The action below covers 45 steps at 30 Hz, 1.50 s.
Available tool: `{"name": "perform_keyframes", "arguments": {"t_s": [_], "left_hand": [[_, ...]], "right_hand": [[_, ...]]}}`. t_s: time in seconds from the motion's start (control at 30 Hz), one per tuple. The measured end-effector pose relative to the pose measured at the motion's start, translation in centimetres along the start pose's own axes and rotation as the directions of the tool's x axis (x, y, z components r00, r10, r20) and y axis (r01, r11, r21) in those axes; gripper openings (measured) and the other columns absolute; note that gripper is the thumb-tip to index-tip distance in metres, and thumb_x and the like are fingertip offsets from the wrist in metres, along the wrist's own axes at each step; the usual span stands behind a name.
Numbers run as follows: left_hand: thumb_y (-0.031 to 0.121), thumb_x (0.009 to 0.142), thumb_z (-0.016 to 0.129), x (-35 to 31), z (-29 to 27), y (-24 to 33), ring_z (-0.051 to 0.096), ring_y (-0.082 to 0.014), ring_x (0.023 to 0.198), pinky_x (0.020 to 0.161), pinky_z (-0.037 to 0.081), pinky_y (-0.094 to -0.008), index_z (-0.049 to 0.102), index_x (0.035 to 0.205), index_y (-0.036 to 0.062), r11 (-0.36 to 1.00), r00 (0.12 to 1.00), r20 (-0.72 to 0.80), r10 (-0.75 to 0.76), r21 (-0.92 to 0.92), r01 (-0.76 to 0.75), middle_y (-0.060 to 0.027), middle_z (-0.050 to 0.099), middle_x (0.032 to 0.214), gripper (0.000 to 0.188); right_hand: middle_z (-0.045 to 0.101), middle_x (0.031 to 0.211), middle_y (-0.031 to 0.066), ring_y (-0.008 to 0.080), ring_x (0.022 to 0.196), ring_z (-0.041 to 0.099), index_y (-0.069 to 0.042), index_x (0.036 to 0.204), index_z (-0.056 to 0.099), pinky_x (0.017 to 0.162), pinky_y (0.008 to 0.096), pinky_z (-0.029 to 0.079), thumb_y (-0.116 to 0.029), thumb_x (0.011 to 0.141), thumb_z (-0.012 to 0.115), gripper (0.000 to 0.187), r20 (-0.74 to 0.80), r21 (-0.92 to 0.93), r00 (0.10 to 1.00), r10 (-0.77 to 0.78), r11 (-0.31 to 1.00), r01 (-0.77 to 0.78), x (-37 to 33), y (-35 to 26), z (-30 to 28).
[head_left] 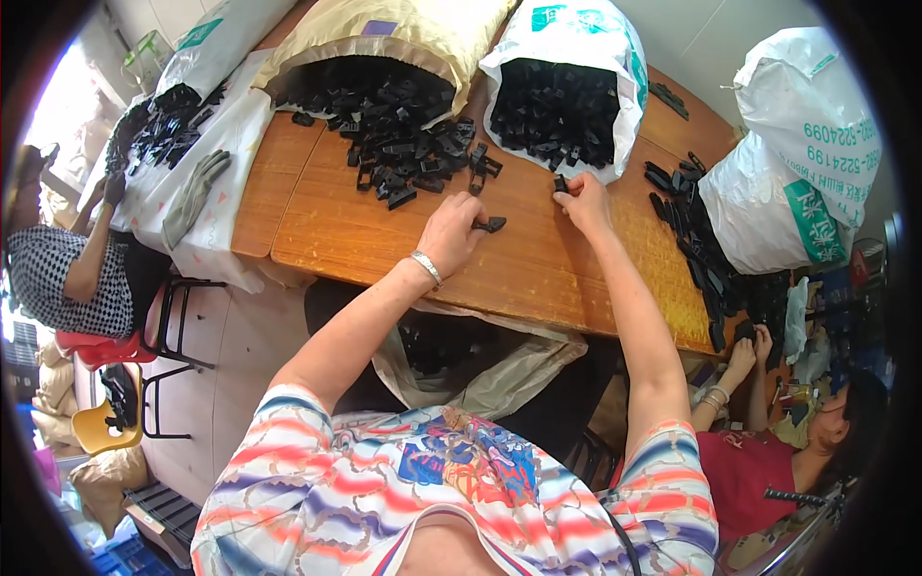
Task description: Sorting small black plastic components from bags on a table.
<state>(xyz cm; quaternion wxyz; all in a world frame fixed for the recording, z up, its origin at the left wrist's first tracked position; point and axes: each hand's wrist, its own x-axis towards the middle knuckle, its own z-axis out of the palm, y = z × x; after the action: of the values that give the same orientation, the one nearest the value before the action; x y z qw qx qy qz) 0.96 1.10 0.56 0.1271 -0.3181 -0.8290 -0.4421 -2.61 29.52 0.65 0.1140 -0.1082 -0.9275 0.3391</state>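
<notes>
My left hand (453,236), with a silver bracelet at its wrist, is over the wooden table (360,240). Its fingers are closed on a small black plastic part (492,225) that sticks out by the thumb. Just beyond its fingertips lie more black parts (484,167), close to the spilled pile (403,158). My right hand (586,205) pinches another small black plastic part (561,183) between thumb and fingers, in front of the white sack's mouth. My palm hides some of what the left hand grips.
A yellowish sack (413,38) and a white sack (629,106) lie with black parts in their mouths. Below the table edge hangs an opened sack (519,379). Long black pieces (687,245) lie at right, beside another white sack (768,206). Co-workers sit left (72,278) and right (759,470).
</notes>
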Motion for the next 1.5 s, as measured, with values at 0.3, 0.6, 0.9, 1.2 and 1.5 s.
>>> {"name": "perform_keyframes", "arguments": {"t_s": [0.3, 0.6, 0.9, 1.2, 1.5], "left_hand": [[-0.004, 0.075, 0.067, -0.7, -0.9, 0.4, 0.054, -0.0339, 0.093, 0.081, 0.047, -0.0407, 0.06, 0.084, 0.0047, 0.962, 0.965, 0.069, 0.253, 0.085, -0.259, -0.0111, 0.059, 0.09, 0.014], [-0.002, 0.072, 0.073, -1.0, -1.3, 0.6, 0.056, -0.0334, 0.099, 0.088, 0.048, -0.0392, 0.056, 0.105, 0.0041, 0.99, 0.998, 0.038, -0.047, -0.133, 0.052, -0.0122, 0.057, 0.1, 0.037], [0.001, 0.073, 0.075, -0.9, -1.2, 0.1, 0.058, -0.0324, 0.102, 0.089, 0.05, -0.0396, 0.056, 0.122, 0.0044, 0.997, 0.995, 0.071, -0.071, -0.013, 0.072, -0.0143, 0.063, 0.107, 0.052], [-0.001, 0.074, 0.075, -1.2, -1.3, 0.3, 0.06, -0.0302, 0.101, 0.088, 0.052, -0.0382, 0.052, 0.127, 0.0076, 0.986, 0.986, 0.088, -0.14, -0.082, 0.147, -0.0135, 0.065, 0.103, 0.058], [-0.011, 0.077, 0.052, -0.1, -2.9, -0.5, 0.065, -0.0265, 0.101, 0.092, 0.053, -0.0347, 0.054, 0.124, 0.0019, 0.937, 0.901, 0.424, -0.09, -0.271, 0.221, -0.0141, 0.066, 0.107, 0.048]], "right_hand": [[0.065, 0.09, 0.0067, 0.0142, 0.075, 0.063, 0.0, 0.112, 0.066, 0.067, 0.0267, 0.053, 0.001, 0.083, 0.07, 0.03, 0.18, 0.246, 0.936, -0.303, 0.935, 0.256, -9.0, -5.9, 0.3], [0.063, 0.094, 0.0105, 0.0186, 0.077, 0.064, 0.0, 0.106, 0.069, 0.071, 0.0299, 0.052, 0.003, 0.079, 0.07, 0.028, 0.184, 0.197, 0.894, -0.408, 0.907, 0.374, -9.8, -9.6, 1.2], [0.063, 0.09, 0.0124, 0.0276, 0.078, 0.063, -0.001, 0.099, 0.071, 0.071, 0.0358, 0.052, 0.003, 0.071, 0.076, 0.029, 0.163, 0.079, 0.841, -0.515, 0.857, 0.51, -9.9, -10.3, 2.6], [0.061, 0.096, 0.0131, 0.0315, 0.086, 0.063, -0.002, 0.105, 0.07, 0.075, 0.0399, 0.052, -0.004, 0.076, 0.072, 0.029, 0.264, -0.108, 0.815, -0.516, 0.824, 0.557, -10.8, -10.6, 2.4], [0.059, 0.094, 0.0133, 0.0335, 0.092, 0.059, -0.007, 0.108, 0.066, 0.074, 0.0433, 0.052, -0.01, 0.08, 0.068, 0.028, 0.152, -0.187, 0.792, -0.592, 0.769, 0.611, -14.2, -8.9, 3.0]]}}
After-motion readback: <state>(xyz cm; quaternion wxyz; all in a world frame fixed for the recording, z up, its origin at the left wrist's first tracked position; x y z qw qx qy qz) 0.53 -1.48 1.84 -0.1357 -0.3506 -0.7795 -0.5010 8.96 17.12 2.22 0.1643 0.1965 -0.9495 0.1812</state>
